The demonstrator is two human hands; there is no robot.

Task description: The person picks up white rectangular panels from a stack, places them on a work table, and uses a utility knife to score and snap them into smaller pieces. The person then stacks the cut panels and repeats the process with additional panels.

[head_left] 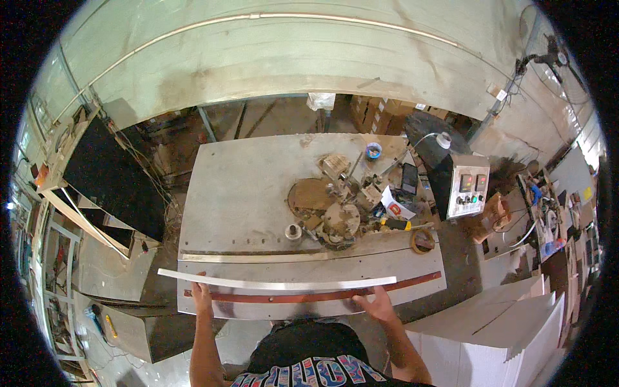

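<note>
A long, narrow white strip [277, 283] lies crosswise before me, over the near part of the grey worktable [238, 187]. Near the strip's left end, my left hand [202, 298] is closed on it, with the fingertips showing at its far side. My right hand [379, 306] grips it close to its right end, the thumb pointing left and the fingers partly hidden by the strip. Just on my side of it, a reddish-brown rail [309, 297] runs along the table's near edge. Beyond the strip lies a pale flat bar [258, 257], set along the tabletop.
Dusty machine parts [338, 219] crowd the table's right half, with a yellow-and-black tool [396, 224], a tape roll [422, 242] and a blue tub [373, 151]. A control box [468, 187] stands right. Large white sheets [490, 322] rise at lower right; a black-panelled frame [109, 180] stands left.
</note>
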